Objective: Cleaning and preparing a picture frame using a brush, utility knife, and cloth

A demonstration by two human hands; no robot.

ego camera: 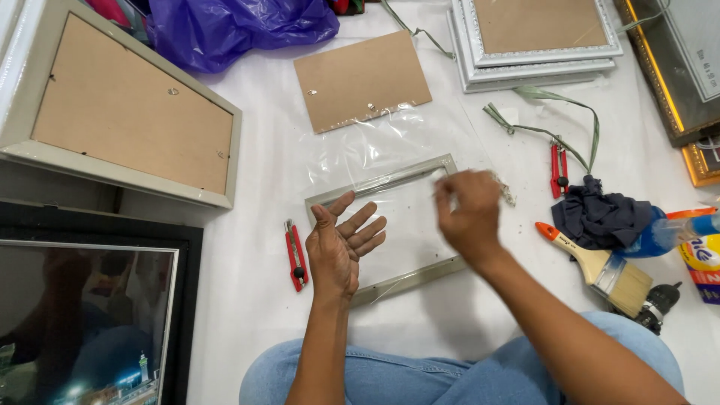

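A small grey picture frame [390, 178] lies face down on the white cloth in front of my knees, a clear plastic sheet [375, 146] partly under and behind it. My left hand [341, 244] is held palm up with fingers spread, over the frame's left side, holding nothing. My right hand [469, 214] hovers over the frame's right edge, blurred, fingers curled with the fingertips pinched together; whether something small is between them cannot be made out. A brown backing board [360, 79] lies beyond the plastic.
A red utility knife [295, 255] lies left of my left hand; another red cutter [559, 171] lies at right by a green ribbon [555, 127]. A paintbrush [600, 266], dark rag [600, 214], stacked frames [536, 56], a large grey frame [120, 112], a black framed picture [90, 315] and a purple bag [232, 26] surround me.
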